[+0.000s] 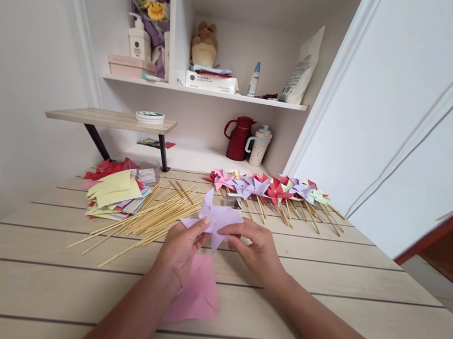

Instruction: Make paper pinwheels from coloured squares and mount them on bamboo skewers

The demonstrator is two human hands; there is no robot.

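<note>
A lilac paper pinwheel (218,215) is held up over the table between both hands, its blades folded toward the middle. My left hand (182,246) is closed on its lower left part, thumb on the front near the centre. My right hand (254,247) pinches the blade at the right side between thumb and fingers. Below them a pink paper sheet (199,296) lies flat, partly covered by my left wrist. Left of my hands, loose wooden sticks (147,220) lie spread in a heap. Whether a stick is attached to the held pinwheel cannot be seen.
Finished pinwheels (277,193) on sticks lie in a row at the back right. A stack of coloured paper (114,193) sits at the left. Behind stand a small raised shelf (108,118), a red jug (239,139) and a cup (260,147).
</note>
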